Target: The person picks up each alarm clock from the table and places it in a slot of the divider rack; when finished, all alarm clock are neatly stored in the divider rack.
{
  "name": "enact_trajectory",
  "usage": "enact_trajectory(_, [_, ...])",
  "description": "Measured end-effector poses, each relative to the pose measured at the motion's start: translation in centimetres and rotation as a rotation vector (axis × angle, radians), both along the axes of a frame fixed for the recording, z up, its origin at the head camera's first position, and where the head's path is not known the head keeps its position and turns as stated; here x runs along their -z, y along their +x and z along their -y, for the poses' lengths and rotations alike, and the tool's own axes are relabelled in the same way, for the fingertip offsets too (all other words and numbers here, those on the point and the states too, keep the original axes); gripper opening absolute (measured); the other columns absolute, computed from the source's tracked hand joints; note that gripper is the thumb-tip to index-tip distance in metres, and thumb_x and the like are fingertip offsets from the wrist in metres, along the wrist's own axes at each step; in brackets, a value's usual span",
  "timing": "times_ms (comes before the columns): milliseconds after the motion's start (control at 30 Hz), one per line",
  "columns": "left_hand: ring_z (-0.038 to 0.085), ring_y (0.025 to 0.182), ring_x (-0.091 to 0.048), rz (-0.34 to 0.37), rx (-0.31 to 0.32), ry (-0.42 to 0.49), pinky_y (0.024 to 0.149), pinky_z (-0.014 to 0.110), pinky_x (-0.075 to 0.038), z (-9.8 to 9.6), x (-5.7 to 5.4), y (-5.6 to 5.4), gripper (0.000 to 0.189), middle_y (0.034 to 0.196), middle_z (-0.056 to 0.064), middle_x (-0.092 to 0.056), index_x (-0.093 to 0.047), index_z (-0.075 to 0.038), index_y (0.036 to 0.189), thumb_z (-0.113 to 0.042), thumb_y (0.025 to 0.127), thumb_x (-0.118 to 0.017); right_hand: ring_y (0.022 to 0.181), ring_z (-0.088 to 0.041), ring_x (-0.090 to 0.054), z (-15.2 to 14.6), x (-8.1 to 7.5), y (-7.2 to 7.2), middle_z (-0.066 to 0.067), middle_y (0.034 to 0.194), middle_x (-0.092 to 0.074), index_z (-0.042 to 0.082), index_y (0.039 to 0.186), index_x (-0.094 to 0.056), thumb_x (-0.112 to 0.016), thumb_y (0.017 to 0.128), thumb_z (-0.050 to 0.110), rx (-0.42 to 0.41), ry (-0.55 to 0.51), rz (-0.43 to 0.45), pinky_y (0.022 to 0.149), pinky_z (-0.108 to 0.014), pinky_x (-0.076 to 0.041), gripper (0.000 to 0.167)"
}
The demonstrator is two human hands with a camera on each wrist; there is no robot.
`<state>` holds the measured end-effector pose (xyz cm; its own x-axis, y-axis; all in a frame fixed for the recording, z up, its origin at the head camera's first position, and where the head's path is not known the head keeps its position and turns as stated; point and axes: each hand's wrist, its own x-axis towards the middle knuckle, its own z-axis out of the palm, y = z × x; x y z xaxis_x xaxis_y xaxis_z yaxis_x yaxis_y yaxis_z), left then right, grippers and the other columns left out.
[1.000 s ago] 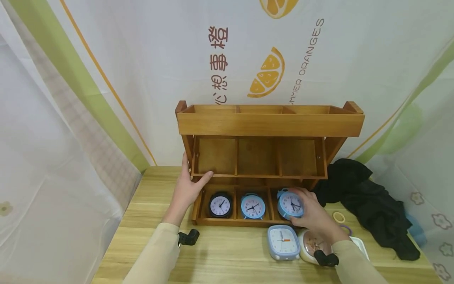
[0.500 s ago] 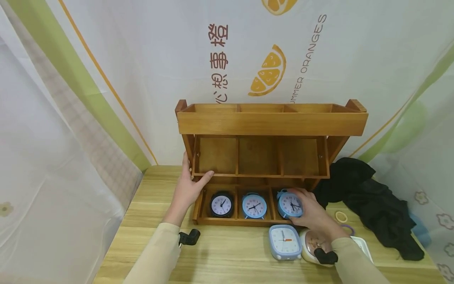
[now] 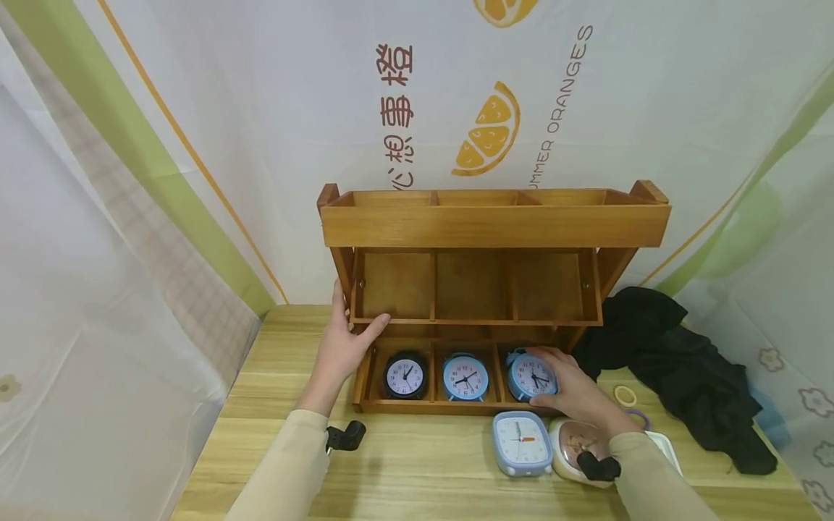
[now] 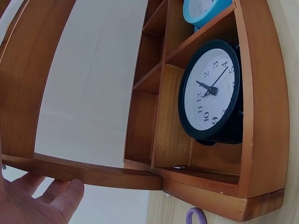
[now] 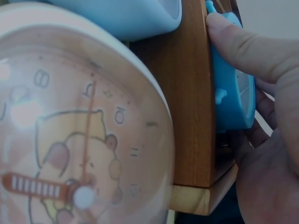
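Note:
My left hand [image 3: 343, 347] grips the left side post of a tiered wooden rack [image 3: 495, 228], thumb in front and fingers behind. In the left wrist view, fingertips [image 4: 72, 189] touch the wood from below. Over in the right bottom compartment, my right hand [image 3: 573, 383] holds a blue round alarm clock [image 3: 532, 376], its thumb [image 5: 238, 44] on the clock's rim. Another blue alarm clock [image 3: 465, 378] stands in the middle compartment. The left one contains a black round clock [image 3: 405, 375], seen sideways in the left wrist view.
In front of the rack stand a square pale-blue clock [image 3: 522, 443] and a cream clock with a cartoon face [image 3: 576, 443], partly behind my right wrist. To the right lie a yellow ring [image 3: 625, 396], a purple ring [image 3: 640, 417] and black cloth [image 3: 684, 383]. A printed curtain [image 3: 274, 145] hangs behind.
The head view has shifted slightly. Both hands stay on the same things, and the clock under my right hand has hardly moved.

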<state>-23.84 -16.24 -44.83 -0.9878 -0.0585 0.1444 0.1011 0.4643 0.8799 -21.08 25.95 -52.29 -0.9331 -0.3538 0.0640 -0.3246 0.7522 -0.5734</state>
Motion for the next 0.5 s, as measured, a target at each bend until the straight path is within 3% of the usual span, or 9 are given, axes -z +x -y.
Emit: enact_trajectory(500, [0.040, 0.154, -0.028, 0.015, -0.008, 0.003, 0.118, 0.058, -0.036, 0.07, -0.13, 0.19, 0.118, 0.174, 0.012, -0.012, 0.009, -0.029, 0.168, -0.064, 0.090, -0.073, 0.137, -0.054, -0.041, -0.05, -0.17, 0.34, -0.028, 0.149, -0.047, 0.003, 0.151, -0.049, -0.091, 0.082, 0.023, 0.006, 0.004, -0.011, 0.103, -0.073, -0.041, 0.083])
